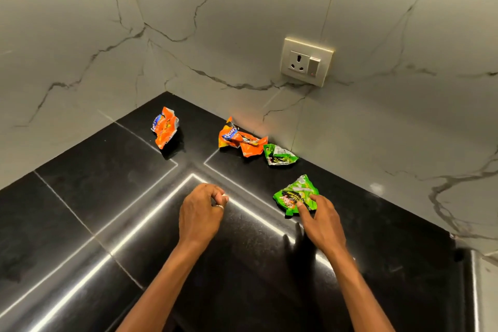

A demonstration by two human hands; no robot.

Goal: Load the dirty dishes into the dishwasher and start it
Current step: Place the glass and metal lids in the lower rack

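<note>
The left hand (200, 213) sits low over the black tabletop (107, 197), its fingers curled in toward the palm with nothing seen in them, and a ring shows on one finger. The right hand (322, 221) reaches further right and grasps the near green wrapper (295, 193), thumb and fingertips closed on its near edge while the crumpled packet lies on the tabletop. Beyond it, close to the foot of the wall, lies the far green wrapper (280, 155), also crumpled. Just left of that, touching or nearly touching it, is the torn orange wrapper (241, 140), spread flat along the wall. Well apart to the left, near the corner, the upright orange wrapper (165, 127) stands on its edge, crushed. The marble wall (242, 8), pale with dark veins, meets at a corner behind the tabletop, and a wall socket (307, 62) with a switch is set into it above the wrappers. Bright strips of light reflect across the glossy tabletop. Neither dishes nor a dishwasher fall within this view.
</note>
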